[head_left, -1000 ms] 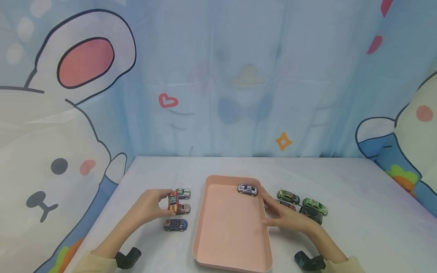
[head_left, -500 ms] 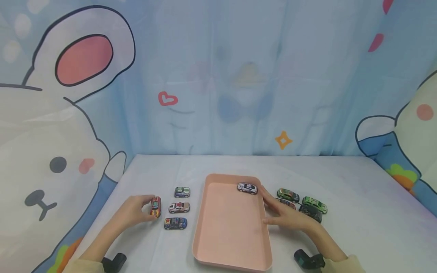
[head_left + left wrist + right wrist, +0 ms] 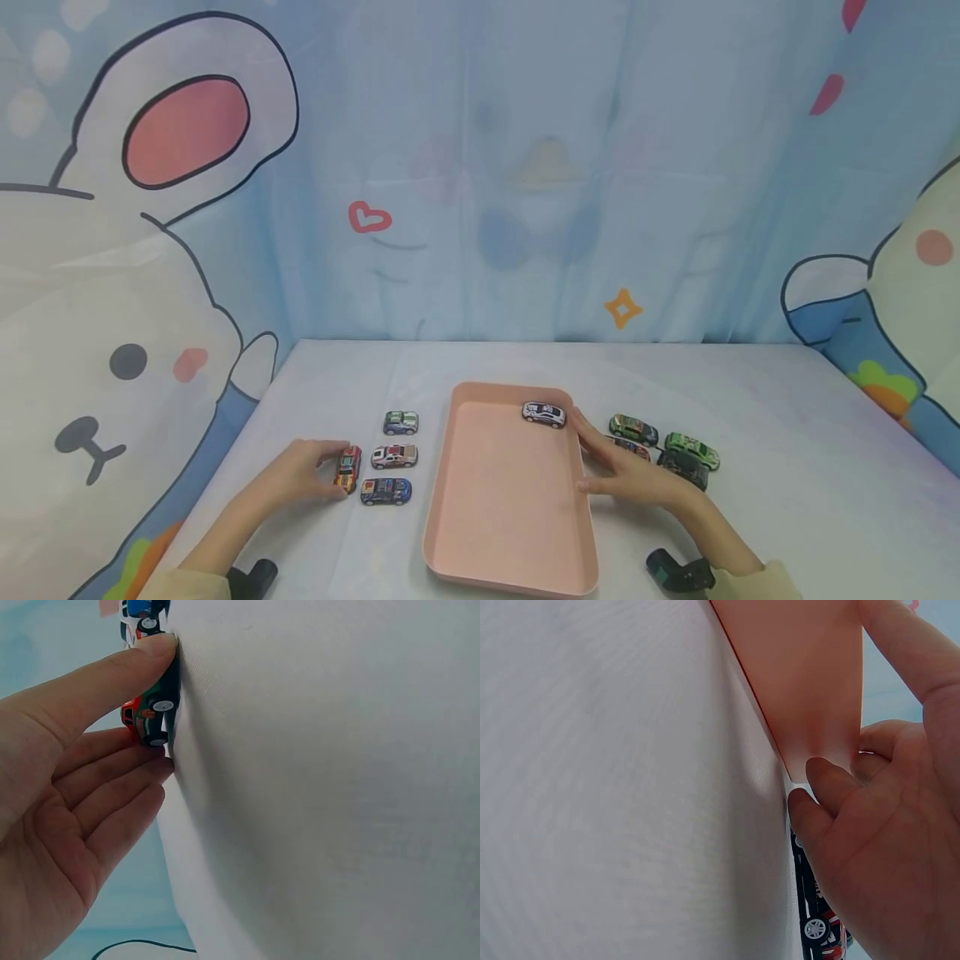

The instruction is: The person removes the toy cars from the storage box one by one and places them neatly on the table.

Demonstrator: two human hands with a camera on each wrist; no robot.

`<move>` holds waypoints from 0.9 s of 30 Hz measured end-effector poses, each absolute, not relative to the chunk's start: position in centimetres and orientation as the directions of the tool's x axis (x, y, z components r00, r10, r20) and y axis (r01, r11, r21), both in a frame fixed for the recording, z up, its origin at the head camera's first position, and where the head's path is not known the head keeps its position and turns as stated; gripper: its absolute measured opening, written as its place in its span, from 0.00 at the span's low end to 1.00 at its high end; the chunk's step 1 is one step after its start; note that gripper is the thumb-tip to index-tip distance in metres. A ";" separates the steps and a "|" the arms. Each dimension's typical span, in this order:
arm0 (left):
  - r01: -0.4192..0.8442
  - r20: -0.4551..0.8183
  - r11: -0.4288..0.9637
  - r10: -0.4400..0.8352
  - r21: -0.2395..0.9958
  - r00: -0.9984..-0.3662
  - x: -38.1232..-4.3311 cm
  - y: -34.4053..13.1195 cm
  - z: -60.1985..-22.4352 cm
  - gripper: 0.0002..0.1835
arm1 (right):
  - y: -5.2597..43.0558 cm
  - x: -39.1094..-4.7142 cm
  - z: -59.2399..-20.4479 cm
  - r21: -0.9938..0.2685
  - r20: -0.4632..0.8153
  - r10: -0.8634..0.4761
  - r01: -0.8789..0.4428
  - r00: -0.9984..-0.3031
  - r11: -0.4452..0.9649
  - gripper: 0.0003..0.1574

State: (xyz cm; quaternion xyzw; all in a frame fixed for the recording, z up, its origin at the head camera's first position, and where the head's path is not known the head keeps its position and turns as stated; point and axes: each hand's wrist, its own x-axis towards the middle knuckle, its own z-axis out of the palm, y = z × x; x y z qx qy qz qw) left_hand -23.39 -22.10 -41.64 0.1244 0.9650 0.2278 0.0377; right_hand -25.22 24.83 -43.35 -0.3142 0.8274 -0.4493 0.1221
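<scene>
My left hand (image 3: 292, 473) pinches a red toy car (image 3: 348, 469) at its two ends between thumb and fingers. In the left wrist view the red car's wheels are at the white tabletop, with the thumb covering part of it. A small green-and-blue car (image 3: 401, 422), a white-and-red car (image 3: 394, 456) and a dark blue car (image 3: 386, 492) stand in a column to the right of it. My right hand (image 3: 626, 475) rests with spread fingers against the right side of a pink tray (image 3: 510, 517). Inside the tray's far right corner is a white-and-black car (image 3: 543, 414).
Right of the tray lies a cluster of cars: a dark green one (image 3: 633, 430), a bright green one (image 3: 692, 451), a black one (image 3: 683, 470) and one partly hidden by my right hand. The white tabletop (image 3: 787, 467) ends at a blue cartoon curtain (image 3: 480, 167).
My left hand has carried the red car left, away from beside the column, then set it slightly lower and to the right. The right hand and the tray hold still.
</scene>
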 end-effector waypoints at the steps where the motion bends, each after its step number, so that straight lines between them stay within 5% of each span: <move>1: 0.222 -0.018 0.867 0.257 0.447 -0.966 -23.4 -22.1 -41.6 0.36 | 24.9 -25.2 -43.4 -0.819 0.081 -0.629 -0.411 -0.773 0.400 0.57; 15: 0.258 -0.024 0.906 0.282 0.335 -0.959 -23.6 -21.1 -39.5 0.39 | 24.8 -25.2 -43.3 -0.818 0.049 -0.616 -0.385 -0.787 0.427 0.57; 27: 0.495 0.243 0.783 0.432 0.377 -0.869 -26.4 -10.2 -34.0 0.33 | 24.9 -25.4 -43.5 -0.824 0.063 -0.628 -0.396 -0.776 0.406 0.57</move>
